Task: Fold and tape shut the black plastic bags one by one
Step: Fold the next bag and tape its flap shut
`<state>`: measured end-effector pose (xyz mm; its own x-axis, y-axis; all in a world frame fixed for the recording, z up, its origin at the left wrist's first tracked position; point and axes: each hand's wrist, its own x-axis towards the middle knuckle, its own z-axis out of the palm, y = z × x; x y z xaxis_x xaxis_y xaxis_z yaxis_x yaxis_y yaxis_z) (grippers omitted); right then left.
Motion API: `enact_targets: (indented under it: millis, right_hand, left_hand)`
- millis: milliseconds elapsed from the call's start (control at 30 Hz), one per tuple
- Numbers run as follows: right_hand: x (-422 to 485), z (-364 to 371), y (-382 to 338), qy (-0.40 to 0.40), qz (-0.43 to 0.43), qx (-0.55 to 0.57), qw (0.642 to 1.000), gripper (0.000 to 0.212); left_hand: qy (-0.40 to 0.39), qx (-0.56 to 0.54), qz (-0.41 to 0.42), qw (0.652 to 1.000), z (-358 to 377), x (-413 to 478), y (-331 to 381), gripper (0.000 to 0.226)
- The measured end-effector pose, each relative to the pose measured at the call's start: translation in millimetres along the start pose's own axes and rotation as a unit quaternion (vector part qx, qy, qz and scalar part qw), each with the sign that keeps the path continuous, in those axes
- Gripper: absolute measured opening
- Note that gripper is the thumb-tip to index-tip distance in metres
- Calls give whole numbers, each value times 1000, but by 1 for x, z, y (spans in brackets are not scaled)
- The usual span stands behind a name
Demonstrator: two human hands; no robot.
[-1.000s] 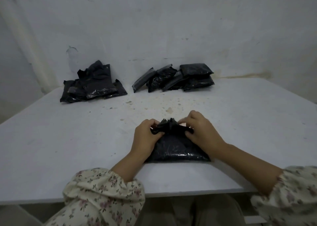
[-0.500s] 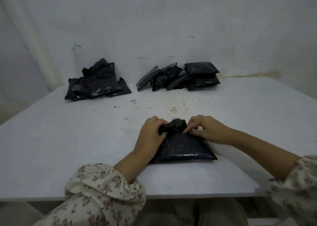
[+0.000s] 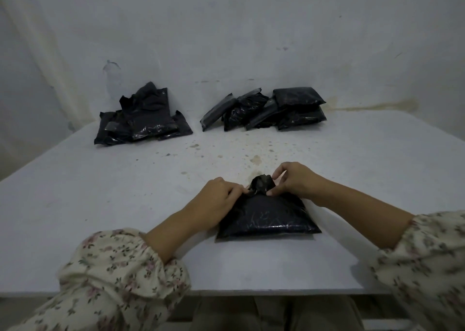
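Note:
A filled black plastic bag [image 3: 266, 217] lies flat on the white table [image 3: 100, 205] near the front edge, its far end gathered into a crumpled neck [image 3: 261, 183]. My left hand [image 3: 217, 197] grips the left side of that neck with curled fingers. My right hand [image 3: 293, 179] pinches the neck from the right, thumb low and fingers arched over the top.
A heap of loose black bags [image 3: 143, 118] lies at the back left against the wall. A pile of several packed black bags [image 3: 266, 109] sits at the back right. Brown stains speckle the table's middle.
The bag's neck is bunched tighter and stands a little higher. My right hand has lifted its fingers over the top of the neck; my left hand stays at the left side.

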<state>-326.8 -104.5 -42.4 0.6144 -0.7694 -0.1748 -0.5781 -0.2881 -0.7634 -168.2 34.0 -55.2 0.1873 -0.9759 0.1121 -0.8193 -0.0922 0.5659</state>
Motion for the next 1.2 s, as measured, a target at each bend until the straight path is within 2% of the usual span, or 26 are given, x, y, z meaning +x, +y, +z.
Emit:
enact_targets:
  millis: [67, 167, 267, 367, 500, 600, 767, 900, 1000, 1100, 1200]
  right_hand:
    - [1, -2, -3, -25, 13, 3, 1000, 42]
    - [0, -2, -5, -54, -2, 8, 998, 34]
    - [0, 0, -3, -52, -26, 18, 998, 24]
    - [-3, 3, -1, -33, -66, 19, 997, 11]
    - [-9, 8, 5, 4, -130, 17, 991, 19]
    - [-13, 11, 13, 29, -194, 20, 980, 17]
    - [-18, 19, 24, 73, -287, 21, 955, 23]
    - [-17, 20, 32, 109, -385, -39, 916, 32]
    - [-20, 19, 34, 137, -436, -83, 886, 27]
    - [-20, 17, 36, 148, -458, -105, 870, 25]
    - [-23, 15, 38, 137, -452, -97, 876, 19]
  left_hand:
    - [-2, -58, -50, 997, 1, 7, -1, 27]
    - [-1, -105, -68, 992, 2, 16, -1, 4]
    - [9, -130, -98, 987, 4, 24, -6, 21]
    - [-30, -136, -113, 984, 0, 30, -3, 45]
    - [-84, -203, -114, 969, -6, 32, 2, 39]
    - [-67, -190, -110, 973, -6, 29, 2, 34]
    - [-29, -124, -63, 990, 1, 18, 2, 21]
    - [57, -148, -20, 987, 12, 1, 2, 31]
    - [116, -103, 27, 988, 19, -8, 3, 33]
    - [134, -35, 82, 987, 21, -10, 3, 28]
    - [152, -3, 121, 981, 23, -10, -1, 27]
